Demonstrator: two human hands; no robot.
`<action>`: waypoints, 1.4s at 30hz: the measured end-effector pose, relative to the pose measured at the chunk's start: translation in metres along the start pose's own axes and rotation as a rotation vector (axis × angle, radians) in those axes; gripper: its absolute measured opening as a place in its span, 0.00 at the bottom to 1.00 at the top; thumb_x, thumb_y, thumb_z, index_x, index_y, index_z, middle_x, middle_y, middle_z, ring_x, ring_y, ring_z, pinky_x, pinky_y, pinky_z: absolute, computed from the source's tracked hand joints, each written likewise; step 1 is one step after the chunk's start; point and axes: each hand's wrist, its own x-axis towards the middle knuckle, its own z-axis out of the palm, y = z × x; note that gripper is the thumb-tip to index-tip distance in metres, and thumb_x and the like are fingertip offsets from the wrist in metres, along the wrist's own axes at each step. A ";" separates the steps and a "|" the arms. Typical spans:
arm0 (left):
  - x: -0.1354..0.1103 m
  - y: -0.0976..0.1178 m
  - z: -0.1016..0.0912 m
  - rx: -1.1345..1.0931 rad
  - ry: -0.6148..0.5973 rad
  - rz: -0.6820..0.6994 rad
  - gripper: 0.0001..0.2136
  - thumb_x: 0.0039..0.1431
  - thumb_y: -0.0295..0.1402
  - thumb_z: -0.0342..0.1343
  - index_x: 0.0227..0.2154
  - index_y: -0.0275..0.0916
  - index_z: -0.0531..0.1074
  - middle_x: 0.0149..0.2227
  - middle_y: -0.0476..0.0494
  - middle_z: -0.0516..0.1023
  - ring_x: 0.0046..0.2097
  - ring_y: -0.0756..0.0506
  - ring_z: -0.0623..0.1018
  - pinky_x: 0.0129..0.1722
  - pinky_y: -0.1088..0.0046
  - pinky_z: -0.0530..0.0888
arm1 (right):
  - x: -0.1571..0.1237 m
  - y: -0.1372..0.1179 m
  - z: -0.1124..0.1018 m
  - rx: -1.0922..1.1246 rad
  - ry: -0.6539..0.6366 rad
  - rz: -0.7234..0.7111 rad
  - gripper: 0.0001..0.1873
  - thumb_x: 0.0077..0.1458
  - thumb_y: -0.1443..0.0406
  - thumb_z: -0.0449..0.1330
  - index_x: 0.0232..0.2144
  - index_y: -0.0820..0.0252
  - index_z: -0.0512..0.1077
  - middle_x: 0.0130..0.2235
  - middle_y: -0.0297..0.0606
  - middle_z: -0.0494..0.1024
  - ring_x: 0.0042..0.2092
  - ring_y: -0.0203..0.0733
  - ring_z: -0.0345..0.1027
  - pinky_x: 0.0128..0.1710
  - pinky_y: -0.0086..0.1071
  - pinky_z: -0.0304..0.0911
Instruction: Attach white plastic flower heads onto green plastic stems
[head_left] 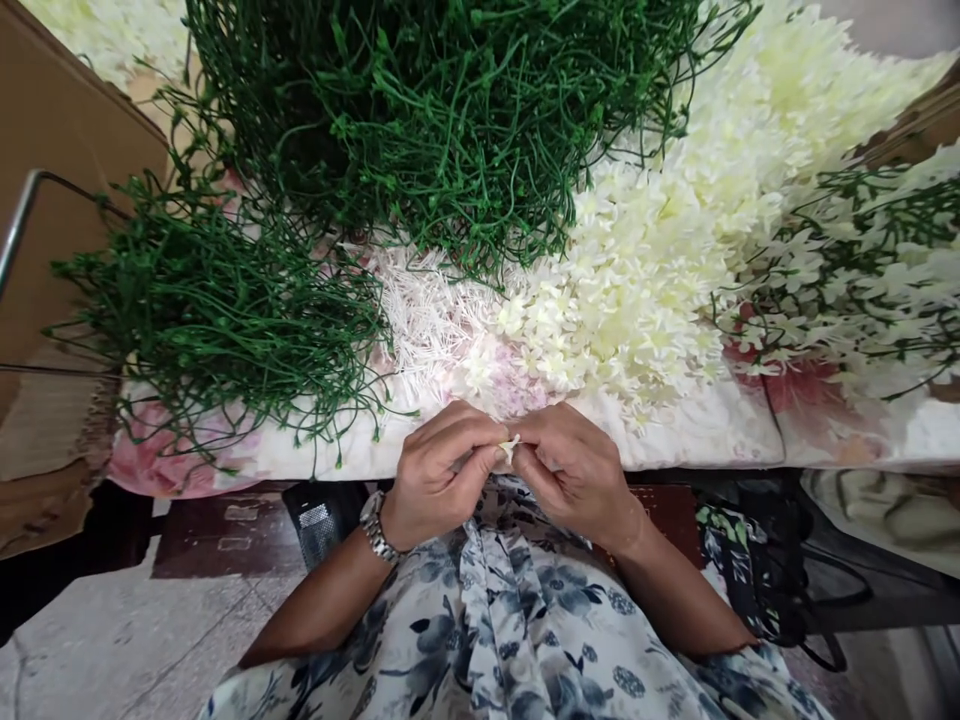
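Between my fingertips, just over the table's front edge, is a small white artificial flower. My left hand pinches it from one side, thumb against forefinger. From the other side my right hand is closed on it too, fingers curled. Any stamen or stem inside the flower is hidden by the fingers. Beyond my hands lies a heap of loose cream-white flower heads. A pile of thin white stamen-like pieces is left of that heap. Green plastic stems lie in a bundle to the left.
A large mound of green stems rises at the back. Stems bearing white flowers lie at the right. A cardboard box and a bent metal rod stand at the left. A floral cloth covers the table.
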 end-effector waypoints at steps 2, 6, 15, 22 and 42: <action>-0.001 0.001 -0.004 0.080 -0.024 0.003 0.12 0.51 0.19 0.54 0.39 0.35 0.71 0.32 0.43 0.74 0.36 0.49 0.73 0.35 0.71 0.72 | -0.001 0.003 0.000 -0.022 0.025 -0.001 0.06 0.51 0.74 0.53 0.30 0.60 0.68 0.25 0.34 0.73 0.28 0.34 0.65 0.31 0.29 0.61; -0.002 0.001 -0.027 0.288 0.101 0.017 0.16 0.49 0.20 0.56 0.43 0.38 0.71 0.37 0.42 0.74 0.39 0.47 0.74 0.36 0.70 0.72 | -0.004 0.011 -0.001 -0.268 0.093 0.074 0.05 0.50 0.73 0.54 0.28 0.61 0.68 0.23 0.33 0.71 0.26 0.32 0.63 0.28 0.26 0.58; 0.000 -0.003 -0.059 0.811 -0.037 0.073 0.05 0.50 0.26 0.56 0.31 0.40 0.71 0.30 0.46 0.73 0.35 0.45 0.68 0.37 0.63 0.61 | 0.019 0.009 0.023 -0.808 0.138 0.083 0.14 0.54 0.69 0.52 0.18 0.60 0.67 0.16 0.31 0.66 0.18 0.30 0.54 0.21 0.29 0.43; 0.012 -0.008 -0.044 1.006 -0.315 0.129 0.11 0.50 0.22 0.50 0.35 0.41 0.72 0.31 0.44 0.70 0.36 0.43 0.66 0.38 0.62 0.59 | 0.021 0.006 0.019 -0.685 -0.017 0.063 0.10 0.56 0.67 0.52 0.26 0.61 0.70 0.22 0.33 0.71 0.23 0.33 0.61 0.25 0.29 0.50; 0.020 0.018 0.007 -0.211 0.015 -0.088 0.09 0.51 0.19 0.55 0.33 0.37 0.73 0.29 0.47 0.74 0.33 0.51 0.74 0.32 0.76 0.70 | 0.002 -0.002 -0.004 0.271 0.231 0.021 0.10 0.53 0.73 0.56 0.39 0.64 0.70 0.31 0.39 0.75 0.33 0.34 0.68 0.32 0.28 0.67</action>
